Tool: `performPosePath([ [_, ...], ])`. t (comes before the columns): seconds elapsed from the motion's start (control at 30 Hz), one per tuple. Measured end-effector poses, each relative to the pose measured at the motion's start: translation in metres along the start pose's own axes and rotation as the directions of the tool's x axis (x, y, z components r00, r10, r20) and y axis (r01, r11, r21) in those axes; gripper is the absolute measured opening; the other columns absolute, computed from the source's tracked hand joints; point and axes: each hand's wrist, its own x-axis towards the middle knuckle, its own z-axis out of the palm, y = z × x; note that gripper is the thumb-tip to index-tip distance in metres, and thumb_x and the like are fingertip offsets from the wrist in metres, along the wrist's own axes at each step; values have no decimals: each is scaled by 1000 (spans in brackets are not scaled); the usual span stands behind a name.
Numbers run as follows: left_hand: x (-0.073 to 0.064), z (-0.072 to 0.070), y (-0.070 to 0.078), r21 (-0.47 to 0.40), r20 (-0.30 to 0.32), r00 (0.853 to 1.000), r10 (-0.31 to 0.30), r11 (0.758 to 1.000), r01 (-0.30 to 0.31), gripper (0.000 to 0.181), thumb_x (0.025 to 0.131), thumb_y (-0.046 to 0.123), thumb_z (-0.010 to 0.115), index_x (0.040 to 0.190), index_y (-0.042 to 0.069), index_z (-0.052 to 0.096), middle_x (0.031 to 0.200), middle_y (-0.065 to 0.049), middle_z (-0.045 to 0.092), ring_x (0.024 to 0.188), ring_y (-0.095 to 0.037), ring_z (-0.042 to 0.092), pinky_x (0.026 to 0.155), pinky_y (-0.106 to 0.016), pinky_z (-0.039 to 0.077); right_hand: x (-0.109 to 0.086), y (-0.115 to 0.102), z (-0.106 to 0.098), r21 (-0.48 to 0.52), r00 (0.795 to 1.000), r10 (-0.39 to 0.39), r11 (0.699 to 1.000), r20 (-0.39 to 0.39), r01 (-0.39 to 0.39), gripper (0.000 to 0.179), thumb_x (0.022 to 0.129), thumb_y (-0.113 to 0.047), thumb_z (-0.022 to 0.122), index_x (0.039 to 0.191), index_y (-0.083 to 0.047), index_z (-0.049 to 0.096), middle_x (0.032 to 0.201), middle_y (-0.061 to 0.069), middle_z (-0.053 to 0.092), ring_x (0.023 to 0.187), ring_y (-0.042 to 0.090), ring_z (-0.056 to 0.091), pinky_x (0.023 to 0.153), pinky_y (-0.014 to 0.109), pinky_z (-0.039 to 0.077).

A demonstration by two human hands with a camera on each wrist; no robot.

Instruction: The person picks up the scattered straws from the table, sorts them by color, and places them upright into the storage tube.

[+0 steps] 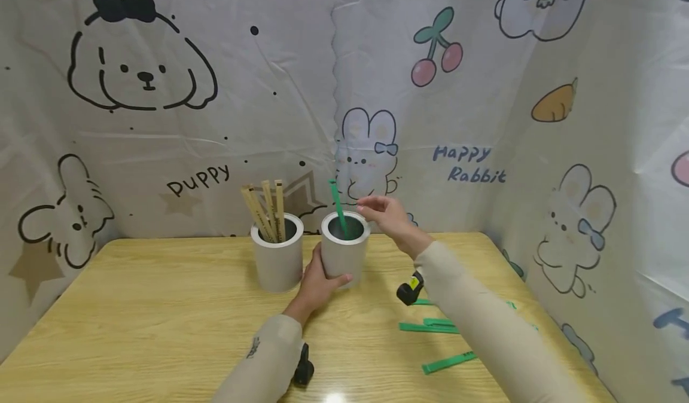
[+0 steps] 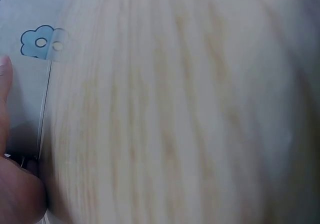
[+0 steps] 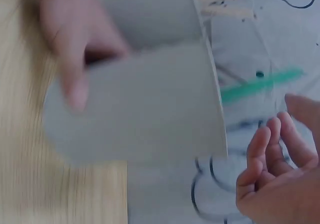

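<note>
My left hand [image 1: 316, 284] grips the lower side of the right-hand white cup [image 1: 347, 256], thumb across its front. One narrow green stick [image 1: 337, 200] stands in this cup, leaning left with its top above the rim. Beside the rim, on the right, is my right hand [image 1: 389, 216], its fingers loosely bent. The right wrist view shows nothing between that hand's thumb and fingers [image 3: 274, 146], apart from the blurred green stick [image 3: 262, 86]. Only part of the left hand [image 2: 17, 191] shows at the edge of the left wrist view.
Another white cup [image 1: 277, 265] stands just left, holding several tan sticks [image 1: 280, 205] with dark print. Several green sticks [image 1: 447, 364] lie on the wooden table [image 1: 177, 307] at right, partly hidden under my right forearm. A printed cloth [image 1: 280, 122] hangs behind and around the table.
</note>
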Motion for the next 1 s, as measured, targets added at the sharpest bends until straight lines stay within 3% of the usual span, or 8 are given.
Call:
performPosePath([
  [0.13,1,1,0,-9,7,1000,-11,1000,11,105,81,22,87,160,9,20,156,-22,42,142,-42,44,119,-59,32,-20,38,-41,-131,994,-57,989,91,69,38,103,-22,59,134,0,60,136,22,60,120,32,58,108,51,46],
  [0.27,0,-2,0,-24,6,999,-34,999,35,105,80,20,87,160,11,20,157,-21,42,143,-40,43,120,-58,31,-49,94,-85,-242,978,-9,969,208,60,41,102,-22,62,134,3,60,135,24,61,119,29,61,105,48,50],
  [0.43,-1,-6,2,-33,5,1000,-23,999,23,106,79,19,88,159,9,20,156,-22,42,143,-41,43,120,-58,32,-83,146,-130,-334,953,78,942,293,26,39,99,-20,67,128,5,65,130,25,65,108,19,65,89,30,56],
  [0.53,-2,-5,3,-36,11,999,-34,999,34,106,79,20,88,160,9,20,156,-22,42,143,-41,43,120,-58,31,-96,166,-149,-346,944,66,937,324,53,36,96,-17,69,123,6,67,125,26,67,102,11,65,82,22,55],
  [0.77,-3,-3,6,-46,13,999,-37,998,38,105,81,20,87,160,9,19,158,-22,39,144,-42,41,120,-59,30,-107,188,-156,-324,932,-62,927,358,186,16,91,-4,72,102,6,73,100,21,72,77,3,58,67,22,52],
  [0.9,-2,-1,5,-53,9,999,-36,998,36,105,80,19,87,160,8,19,158,-21,40,143,-42,42,120,-59,31,-104,183,-149,-360,936,-108,904,334,232,6,92,-2,70,94,2,74,89,17,71,70,4,55,62,22,49],
  [1.0,-2,0,3,-56,6,999,-44,997,44,104,80,19,87,160,9,20,157,-21,41,143,-41,42,120,-58,31,-97,170,-143,-386,949,-111,894,295,225,8,94,-4,69,96,2,74,93,16,72,72,4,57,64,22,50],
])
